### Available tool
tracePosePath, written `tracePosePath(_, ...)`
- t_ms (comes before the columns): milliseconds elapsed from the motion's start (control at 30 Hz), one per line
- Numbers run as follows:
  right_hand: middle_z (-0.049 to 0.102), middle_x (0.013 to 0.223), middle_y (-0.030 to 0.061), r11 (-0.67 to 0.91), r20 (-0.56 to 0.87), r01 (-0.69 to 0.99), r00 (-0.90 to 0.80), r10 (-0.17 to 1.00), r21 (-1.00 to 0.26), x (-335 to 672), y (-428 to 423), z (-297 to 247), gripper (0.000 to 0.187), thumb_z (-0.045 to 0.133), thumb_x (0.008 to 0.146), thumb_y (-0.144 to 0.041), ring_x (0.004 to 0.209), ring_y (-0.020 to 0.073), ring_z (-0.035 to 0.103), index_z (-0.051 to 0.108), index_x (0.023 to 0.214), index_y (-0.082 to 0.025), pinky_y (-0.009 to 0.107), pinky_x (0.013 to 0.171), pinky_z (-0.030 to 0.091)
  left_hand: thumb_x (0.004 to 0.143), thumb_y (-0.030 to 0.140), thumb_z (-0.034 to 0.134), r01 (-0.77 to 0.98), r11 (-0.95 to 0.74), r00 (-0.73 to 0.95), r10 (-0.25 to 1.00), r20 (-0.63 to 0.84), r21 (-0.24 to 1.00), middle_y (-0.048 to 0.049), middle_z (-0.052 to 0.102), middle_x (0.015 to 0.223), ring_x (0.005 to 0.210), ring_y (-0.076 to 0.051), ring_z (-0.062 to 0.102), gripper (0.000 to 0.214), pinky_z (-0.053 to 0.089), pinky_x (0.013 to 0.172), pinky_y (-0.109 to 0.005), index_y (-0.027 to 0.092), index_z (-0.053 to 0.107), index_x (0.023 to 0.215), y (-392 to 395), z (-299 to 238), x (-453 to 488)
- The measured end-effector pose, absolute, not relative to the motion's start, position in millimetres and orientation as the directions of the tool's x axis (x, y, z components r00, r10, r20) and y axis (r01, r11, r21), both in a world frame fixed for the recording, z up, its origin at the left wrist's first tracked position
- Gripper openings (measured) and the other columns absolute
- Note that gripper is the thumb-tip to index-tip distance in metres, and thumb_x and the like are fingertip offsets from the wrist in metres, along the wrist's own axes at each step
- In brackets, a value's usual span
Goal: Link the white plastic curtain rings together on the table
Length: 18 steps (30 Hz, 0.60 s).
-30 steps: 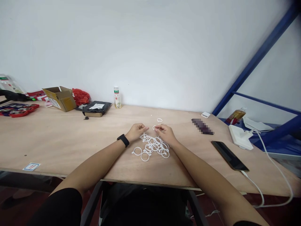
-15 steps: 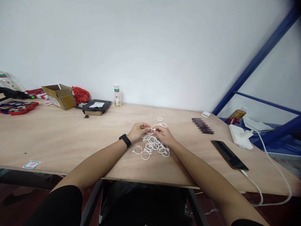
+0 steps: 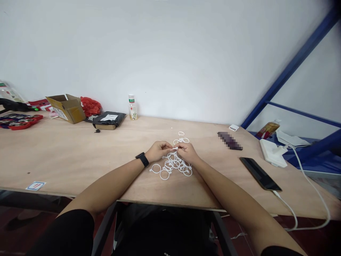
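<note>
My left hand [image 3: 159, 150] and my right hand [image 3: 187, 151] meet above the table, fingers pinched on one white plastic ring [image 3: 174, 148] that has a small round tab. Most of this ring is hidden by my fingers. Below and around my hands lies a loose pile of similar white rings [image 3: 173, 164], overlapping one another. Two rings at the near left, one of them a separate ring [image 3: 156, 168], lie beside the pile. Beyond my fingers, a few more white rings [image 3: 183, 140] rest on the wood. A black watch [image 3: 142, 159] sits on my left wrist.
On the wooden table [image 3: 80, 156], a phone [image 3: 260, 173] with a charging cable and a white power adapter [image 3: 272, 153] lie right. Back left stand a bottle [image 3: 132, 107], a black parcel [image 3: 109, 119], an open cardboard box [image 3: 66, 108] and a red bag [image 3: 90, 106].
My two hands have shifted slightly, the fingertips working at the same small white piece. The pile lies as before, and the whole view has moved a little.
</note>
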State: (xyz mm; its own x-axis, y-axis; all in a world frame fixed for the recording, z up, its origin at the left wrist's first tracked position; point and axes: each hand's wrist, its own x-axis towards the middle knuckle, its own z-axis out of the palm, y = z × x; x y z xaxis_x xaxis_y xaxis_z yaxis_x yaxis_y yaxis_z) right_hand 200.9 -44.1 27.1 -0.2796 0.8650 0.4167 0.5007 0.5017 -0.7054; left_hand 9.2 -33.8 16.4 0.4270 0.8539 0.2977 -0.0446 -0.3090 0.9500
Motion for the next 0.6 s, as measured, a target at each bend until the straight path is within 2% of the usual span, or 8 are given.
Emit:
tracePosePath(133, 0.067, 0.061, -0.0006, 0.475, 0.394, 0.515, -0.265, 0.880, -0.714, 202, -42, 23, 0.026, 0.047, 0.070, -0.015, 0.063, 0.0146, 0.061, 0.072, 0.066, -0.019, 0.023, 0.060, 0.045, 0.074, 0.046, 0.074, 0.025, -0.366, 0.465, 0.828, 0.313, 0.930, -0.0071, 0.073, 0.080, 0.068, -0.014, 0.064, 0.037, 0.051, 0.062, -0.025, 0.011, 0.070, 0.086, -37, 16, 11)
tracePosePath(200, 0.068, 0.062, -0.0003, 0.474, 0.396, 0.513, -0.261, 0.880, -0.716, 203, -40, 22, 0.026, 0.047, 0.071, -0.015, 0.063, 0.0149, 0.062, 0.073, 0.069, -0.020, 0.023, 0.059, 0.046, 0.078, 0.044, 0.070, 0.080, -0.411, 0.456, 0.825, 0.333, 0.908, -0.0069, 0.072, 0.081, 0.068, -0.014, 0.063, 0.034, 0.050, 0.062, -0.024, 0.012, 0.070, 0.088, -37, 17, 10)
tracePosePath(300, 0.073, 0.079, 0.0022, 0.484, 0.463, 0.534, -0.185, 0.867, -0.693, 206, -37, 21, 0.027, 0.051, 0.077, -0.020, 0.070, 0.0168, 0.065, 0.076, 0.089, -0.020, 0.027, 0.067, 0.050, 0.084, 0.039, 0.064, 0.216, -0.526, 0.356, 0.827, 0.435, 0.823, -0.0070, 0.070, 0.087, 0.072, -0.014, 0.061, 0.028, 0.049, 0.067, -0.026, 0.014, 0.070, 0.094, -32, 18, 5)
tracePosePath(400, 0.073, 0.104, 0.0051, 0.491, 0.551, 0.602, -0.099, 0.828, -0.630, 213, -31, 21, 0.033, 0.054, 0.082, -0.025, 0.086, 0.0197, 0.066, 0.071, 0.110, -0.023, 0.034, 0.083, 0.051, 0.085, 0.033, 0.060, 0.360, -0.598, 0.283, 0.801, 0.527, 0.716, -0.0077, 0.068, 0.095, 0.081, -0.016, 0.061, 0.021, 0.049, 0.078, -0.030, 0.016, 0.069, 0.095, -23, 16, -3)
tracePosePath(500, 0.069, 0.114, 0.0053, 0.500, 0.576, 0.678, -0.136, 0.806, -0.539, 222, -23, 20, 0.039, 0.055, 0.080, -0.019, 0.091, 0.0201, 0.064, 0.068, 0.116, -0.024, 0.037, 0.091, 0.048, 0.082, 0.025, 0.059, 0.527, -0.601, 0.339, 0.797, 0.500, 0.601, -0.0075, 0.067, 0.097, 0.094, -0.021, 0.060, 0.016, 0.046, 0.091, -0.037, 0.018, 0.070, 0.091, -14, 11, -11)
tracePosePath(600, 0.067, 0.113, 0.0058, 0.493, 0.571, 0.705, -0.152, 0.807, -0.509, 226, -19, 18, 0.039, 0.052, 0.076, -0.012, 0.084, 0.0183, 0.063, 0.070, 0.109, -0.022, 0.034, 0.085, 0.050, 0.075, 0.023, 0.065, 0.692, -0.545, 0.382, 0.833, 0.400, 0.474, -0.0078, 0.067, 0.099, 0.097, -0.025, 0.059, 0.017, 0.044, 0.093, -0.041, 0.020, 0.072, 0.090, -12, 6, -14)
